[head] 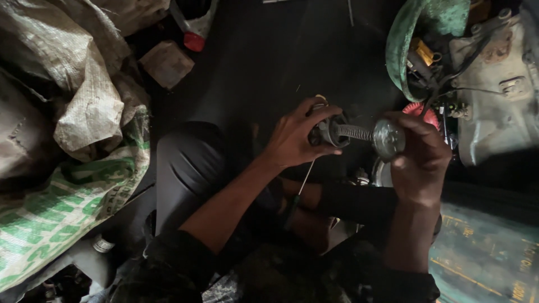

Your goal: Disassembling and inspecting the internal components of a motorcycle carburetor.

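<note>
Both grip spring assy: left hand on dark end, right hand on round end.

a white woven sack with green print lies far left, under crumpled tan sacks.

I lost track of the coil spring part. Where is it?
In the head view, right of centre: the spring part is held between the left hand and right hand.
</note>
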